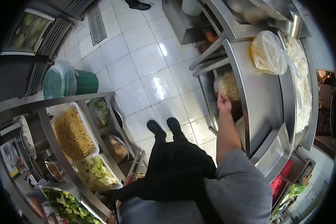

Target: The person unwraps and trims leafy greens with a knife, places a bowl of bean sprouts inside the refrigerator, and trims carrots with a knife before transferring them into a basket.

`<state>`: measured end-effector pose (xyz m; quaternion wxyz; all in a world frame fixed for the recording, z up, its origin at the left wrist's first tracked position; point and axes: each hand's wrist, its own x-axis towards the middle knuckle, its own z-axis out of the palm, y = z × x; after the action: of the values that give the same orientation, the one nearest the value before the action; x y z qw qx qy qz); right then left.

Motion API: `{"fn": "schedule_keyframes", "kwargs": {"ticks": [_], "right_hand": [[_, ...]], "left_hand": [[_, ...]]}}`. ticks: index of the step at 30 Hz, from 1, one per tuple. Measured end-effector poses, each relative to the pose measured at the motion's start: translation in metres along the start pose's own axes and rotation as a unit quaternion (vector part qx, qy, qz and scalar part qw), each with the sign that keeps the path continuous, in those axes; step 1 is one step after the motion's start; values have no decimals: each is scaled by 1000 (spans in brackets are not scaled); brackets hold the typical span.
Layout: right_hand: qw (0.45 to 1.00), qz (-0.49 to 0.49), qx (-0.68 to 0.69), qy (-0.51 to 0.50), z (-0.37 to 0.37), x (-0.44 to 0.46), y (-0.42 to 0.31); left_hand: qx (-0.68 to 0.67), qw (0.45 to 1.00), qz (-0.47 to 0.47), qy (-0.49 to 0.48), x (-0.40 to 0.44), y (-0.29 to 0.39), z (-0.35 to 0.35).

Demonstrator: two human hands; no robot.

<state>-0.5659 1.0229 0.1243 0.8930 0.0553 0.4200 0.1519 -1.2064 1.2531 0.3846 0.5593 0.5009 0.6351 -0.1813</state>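
My right hand [224, 103] reaches under the steel counter. Its fingers close on the rim of a light-coloured container full of pale, shredded food [230, 86], which I cannot identify for certain. Low beside the left rack, my left hand [129, 180] shows only in part, close to some narrow metal bars [139, 161]. My body and the dark apron hide much of it, so its grip is unclear. Nearest to it on the rack are a white basket of chopped lettuce [97, 172] and a metal bowl [126, 143] with a brownish food inside.
Cooked noodles [74, 132] fill a tray on the left rack, above a basket of dark greens [65, 203]. A green bin [86, 83] stands behind the rack. On the right counter are a tied bag [267, 52], white rice [300, 93] and a steel pan [274, 158]. Another person's shoe [140, 5] shows ahead.
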Motion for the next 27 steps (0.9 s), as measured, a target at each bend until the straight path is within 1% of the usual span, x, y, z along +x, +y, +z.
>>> {"fn": "schedule_keyframes", "kwargs": {"ticks": [1, 3, 5, 8, 10, 11, 12, 13, 14, 15, 16, 17, 18, 19, 20, 21, 22, 23, 25, 27], "right_hand": [[973, -109, -204, -22, -6, -24, 20], [965, -61, -252, -33, -24, -56, 43], [931, -70, -355, 57, -20, -99, 83], [917, 4, -390, 88, -1, -142, 143], [888, 33, -453, 66, 11, -160, 184], [891, 66, -441, 86, 24, -168, 207], [885, 96, -455, 33, 25, -168, 224], [876, 128, -465, 33, 36, -170, 245], [871, 154, -466, 27, 48, -171, 268], [862, 150, -479, 65, 61, -170, 292], [844, 161, -507, 72, 77, -171, 315], [827, 179, -533, 27, 84, -163, 333], [816, 196, -543, -4, 99, -160, 356], [787, 217, -577, -12, 126, -170, 388], [757, 228, -611, -39, 130, -151, 402], [751, 241, -610, -66, 148, -152, 426], [708, 237, -662, -60, 168, -151, 453], [694, 283, -657, -82, 173, -130, 464], [604, 238, -758, -64, 197, -107, 509], [541, 219, -811, -43, 229, -72, 549]], "left_hand": [[6, 1000, 4, -7, 5, 6, -5], [17, 1000, 14, -20, 15, 23, -16], [31, 999, 27, -35, 31, 39, -29], [53, 995, 61, -58, 51, 79, -55], [86, 989, 88, -81, 70, 100, -75], [102, 985, 108, -92, 81, 111, -85], [118, 979, 131, -100, 92, 125, -94], [135, 972, 159, -109, 103, 145, -101], [149, 965, 181, -115, 113, 169, -111], [165, 956, 209, -122, 127, 198, -118], [171, 950, 231, -122, 146, 230, -124], [164, 947, 252, -113, 163, 266, -133], [127, 952, 259, -106, 179, 301, -140], [136, 938, 309, -79, 206, 333, -151], [150, 930, 331, -50, 224, 371, -161], [153, 928, 339, -36, 222, 418, -173], [156, 925, 345, -25, 218, 462, -187], [164, 921, 354, -16, 227, 495, -201], [181, 913, 365, -6, 247, 548, -222], [213, 912, 348, 41, 277, 579, -247]]}}
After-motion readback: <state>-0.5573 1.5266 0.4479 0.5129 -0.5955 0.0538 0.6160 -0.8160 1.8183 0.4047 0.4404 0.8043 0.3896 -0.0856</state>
